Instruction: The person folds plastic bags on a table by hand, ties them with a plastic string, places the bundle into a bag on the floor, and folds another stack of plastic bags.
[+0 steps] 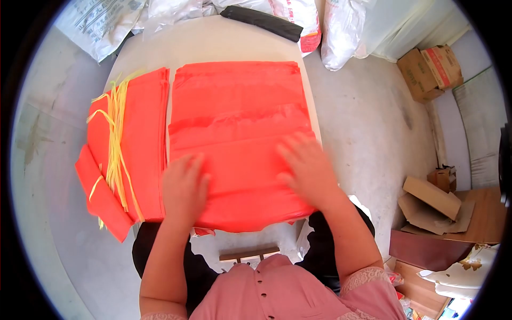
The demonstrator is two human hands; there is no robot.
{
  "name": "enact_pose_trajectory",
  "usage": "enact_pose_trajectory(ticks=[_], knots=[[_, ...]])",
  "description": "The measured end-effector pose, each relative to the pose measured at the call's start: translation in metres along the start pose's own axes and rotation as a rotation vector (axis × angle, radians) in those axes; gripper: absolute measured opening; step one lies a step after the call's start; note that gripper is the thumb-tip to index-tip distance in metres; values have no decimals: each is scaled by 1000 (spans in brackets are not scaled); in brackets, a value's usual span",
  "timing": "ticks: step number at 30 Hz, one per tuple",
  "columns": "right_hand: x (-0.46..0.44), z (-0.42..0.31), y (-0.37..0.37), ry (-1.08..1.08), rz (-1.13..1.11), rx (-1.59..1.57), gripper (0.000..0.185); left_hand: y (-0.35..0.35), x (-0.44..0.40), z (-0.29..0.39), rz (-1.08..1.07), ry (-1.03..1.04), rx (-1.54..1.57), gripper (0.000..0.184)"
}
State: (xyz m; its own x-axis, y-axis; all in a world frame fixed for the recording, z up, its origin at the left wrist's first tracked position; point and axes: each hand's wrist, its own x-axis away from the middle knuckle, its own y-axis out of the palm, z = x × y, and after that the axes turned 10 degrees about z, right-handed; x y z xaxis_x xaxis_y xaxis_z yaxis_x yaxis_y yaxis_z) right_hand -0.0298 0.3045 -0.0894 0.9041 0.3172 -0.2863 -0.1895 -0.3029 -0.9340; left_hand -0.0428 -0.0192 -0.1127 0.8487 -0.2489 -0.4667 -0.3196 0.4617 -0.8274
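Observation:
A stack of thin red sheets (pixel 240 154), plastic or cloth, lies on the table in front of me, creased across its width. My left hand (pixel 185 186) rests on its left edge, fingers apart. On its right side lies my right hand (pixel 306 168), fingers spread and slightly blurred. Neither hand grips anything. To the left is a second red pile (pixel 146 128) with a bundle of yellow strings (pixel 116 138) across it. A rolled red bundle (pixel 101 189), tied with yellow string, sits at the pile's lower left.
The pale table (pixel 160 50) reaches up to white bags at the back. A black roll (pixel 261 22) lies near its far edge. Cardboard boxes (pixel 431 72) stand on the floor at the right, and an open carton (pixel 434 208) sits nearer me.

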Motion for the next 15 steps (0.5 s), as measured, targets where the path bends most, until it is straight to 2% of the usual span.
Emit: enact_pose_trajectory(ticks=[1,4,7,15], knots=[[-2,-8,7,-123,-1,-57,71,4,0,9,-49,63,71,65],[-8,-33,18,-172,-128,-156,76,7,-5,34,-259,203,144,76],[-11,-36,26,-146,-119,-208,80,7,-8,36,-363,131,128,89],[-17,-25,23,-118,-196,-103,84,-3,-11,18,-404,36,46,88]])
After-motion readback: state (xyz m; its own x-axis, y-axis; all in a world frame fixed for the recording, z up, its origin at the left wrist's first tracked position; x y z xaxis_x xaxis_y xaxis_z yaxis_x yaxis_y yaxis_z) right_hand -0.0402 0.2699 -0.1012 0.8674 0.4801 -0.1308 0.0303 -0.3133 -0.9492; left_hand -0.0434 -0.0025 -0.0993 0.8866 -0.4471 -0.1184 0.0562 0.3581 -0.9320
